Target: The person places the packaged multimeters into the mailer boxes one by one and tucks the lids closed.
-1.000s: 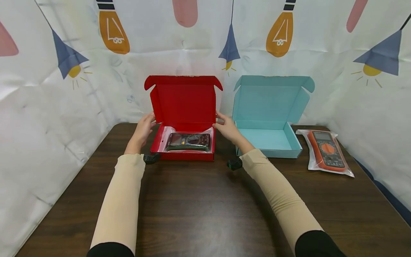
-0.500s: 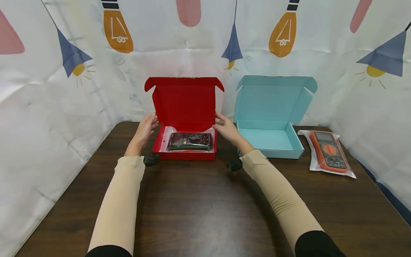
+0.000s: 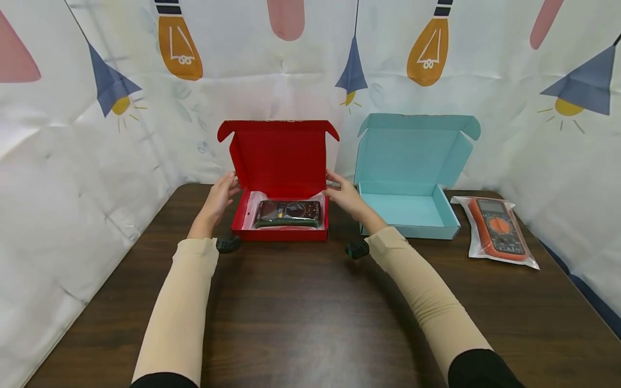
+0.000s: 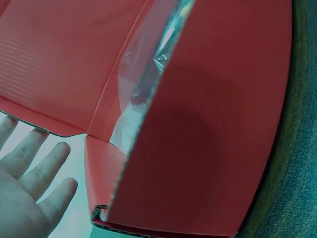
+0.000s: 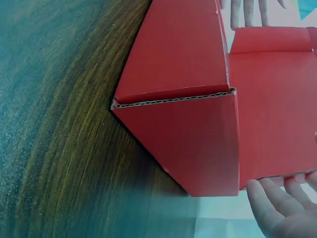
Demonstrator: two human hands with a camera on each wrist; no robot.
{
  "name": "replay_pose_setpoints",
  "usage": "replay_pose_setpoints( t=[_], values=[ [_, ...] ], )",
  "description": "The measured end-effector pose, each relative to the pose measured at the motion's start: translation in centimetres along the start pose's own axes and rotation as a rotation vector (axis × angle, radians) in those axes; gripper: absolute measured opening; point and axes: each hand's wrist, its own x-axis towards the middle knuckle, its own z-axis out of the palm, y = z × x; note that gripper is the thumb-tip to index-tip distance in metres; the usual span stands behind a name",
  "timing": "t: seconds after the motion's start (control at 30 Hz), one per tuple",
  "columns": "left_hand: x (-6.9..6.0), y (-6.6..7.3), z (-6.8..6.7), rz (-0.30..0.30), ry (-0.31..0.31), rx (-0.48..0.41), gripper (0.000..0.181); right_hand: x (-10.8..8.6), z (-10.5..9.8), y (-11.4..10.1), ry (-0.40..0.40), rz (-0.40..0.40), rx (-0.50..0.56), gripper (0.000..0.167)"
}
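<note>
My left hand has fingers spread and my right hand fingers extended, thumb pressure unclear, flanking the raised red lid; bagged multimeter sits boxed between and nearer me, long axis left-right, right hand closer.

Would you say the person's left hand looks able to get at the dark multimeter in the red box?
Most likely yes: the red box has its lid raised, only plastic wrapping covers the dark multimeter, and the left hand is close beside that box.
</note>
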Motion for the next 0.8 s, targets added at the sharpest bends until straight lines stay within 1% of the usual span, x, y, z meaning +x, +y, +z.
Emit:
replay_pose_setpoints(
  t=[0.13, 0.3, 0.63, 0.8],
  values=[
    [-0.15, -0.21, 0.07, 0.006, -0.013, -0.011, 0.068, -0.14, -0.06, 0.13, -0.008, 0.022, 0.019, 0.065],
    [-0.24, -0.28, 0.09, 0.012, -0.020, -0.024, 0.067, -0.05, -0.13, 0.33, -0.011, 0.028, 0.036, 0.065],
    [-0.50, -0.63, -0.04, 0.009, -0.024, -0.025, 0.067, -0.08, -0.02, 0.34, -0.021, 0.060, 0.014, 0.066],
    [-0.64, -0.89, -0.28, 0.012, -0.037, -0.009, 0.066, -0.18, -0.12, 0.50, -0.025, 0.050, 0.008, 0.065]
  ],
)
